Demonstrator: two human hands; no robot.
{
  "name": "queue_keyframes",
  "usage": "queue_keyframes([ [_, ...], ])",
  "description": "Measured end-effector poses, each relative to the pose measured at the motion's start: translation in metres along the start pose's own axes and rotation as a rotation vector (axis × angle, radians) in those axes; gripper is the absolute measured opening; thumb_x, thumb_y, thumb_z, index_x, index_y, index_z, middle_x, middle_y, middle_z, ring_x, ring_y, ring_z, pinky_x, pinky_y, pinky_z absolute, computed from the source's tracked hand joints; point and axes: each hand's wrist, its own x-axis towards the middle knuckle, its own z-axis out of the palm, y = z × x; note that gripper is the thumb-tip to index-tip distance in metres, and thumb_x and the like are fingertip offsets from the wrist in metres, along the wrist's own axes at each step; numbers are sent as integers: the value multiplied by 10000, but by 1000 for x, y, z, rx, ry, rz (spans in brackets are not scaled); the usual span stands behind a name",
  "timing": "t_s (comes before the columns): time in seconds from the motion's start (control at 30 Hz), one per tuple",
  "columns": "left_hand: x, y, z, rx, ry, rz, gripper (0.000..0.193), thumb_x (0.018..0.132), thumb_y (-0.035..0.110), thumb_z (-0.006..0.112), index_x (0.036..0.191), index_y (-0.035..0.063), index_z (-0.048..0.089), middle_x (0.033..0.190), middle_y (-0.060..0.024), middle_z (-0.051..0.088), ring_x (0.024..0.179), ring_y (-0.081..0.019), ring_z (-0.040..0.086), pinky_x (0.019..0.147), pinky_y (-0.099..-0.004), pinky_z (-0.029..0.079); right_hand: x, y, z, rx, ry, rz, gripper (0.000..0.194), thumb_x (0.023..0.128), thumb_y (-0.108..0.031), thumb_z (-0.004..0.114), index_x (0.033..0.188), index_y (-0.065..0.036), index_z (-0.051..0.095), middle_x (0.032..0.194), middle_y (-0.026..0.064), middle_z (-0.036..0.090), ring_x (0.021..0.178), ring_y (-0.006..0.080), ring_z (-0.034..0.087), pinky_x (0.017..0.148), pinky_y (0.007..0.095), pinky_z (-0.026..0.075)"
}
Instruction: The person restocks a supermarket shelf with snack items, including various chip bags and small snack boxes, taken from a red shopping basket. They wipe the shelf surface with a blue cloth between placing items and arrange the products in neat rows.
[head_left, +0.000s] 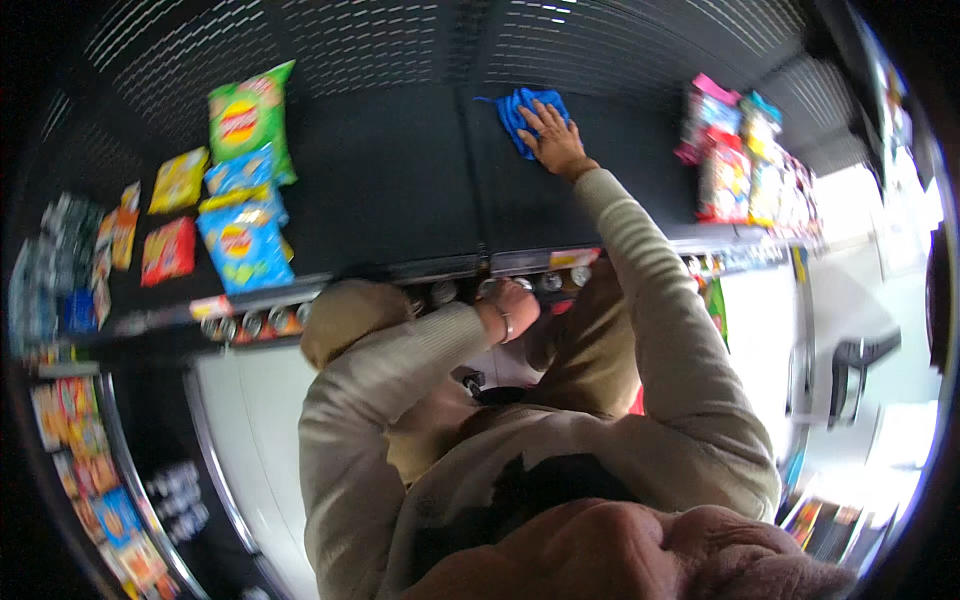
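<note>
A blue cloth lies bunched on the black shelf, towards its perforated back panel. My right hand holds it down against the surface, fingers spread over it. Lower down, my left hand is curled by the shelf's front edge, with a bracelet at its wrist. Blur and the angle hide whether its fingers grip anything. Just beyond that hand, the tops of several cans show on the level below.
Lay's chip bags and smaller snack packs occupy the shelf's left side. Colourful bags stand at the right end. Bottles are at far left, above another stocked shelf. A dark chair is at right.
</note>
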Motion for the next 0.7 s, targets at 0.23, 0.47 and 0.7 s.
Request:
queue_keyframes([
  [0.23, -7, -4, -5, -23, 1, 8, 187, 817, 157, 765, 917, 21, 684, 937, -194, 692, 1008, -370, 661, 872, -517, 506, -53, 133, -14, -15, -88, 352, 640, 1057, -574, 341, 1615, -278, 236, 1695, 83, 162, 1557, 349, 141, 1217, 628, 185],
  [0.47, -14, 0, -4, 42, -100, 50, 357, 833, 246, 771, 1092, 30, 650, 1024, -182, 682, 1015, -358, 647, 888, -522, 464, -135, 191, -3, 7, 35, 359, 667, 1025, -592, 423, 1595, -273, 290, 1679, 106, 205, 1535, 382, 202, 1172, 665, 234],
  [0.7, -15, 2, 2, 65, -135, 39, 298, 844, 185, 683, 1107, 49, 651, 1031, -172, 682, 1028, -342, 646, 894, -499, 454, -118, 215, 4, -11, 109, 336, 661, 1028, -601, 415, 1586, -262, 315, 1662, 121, 240, 1524, 390, 221, 1163, 674, 237],
])
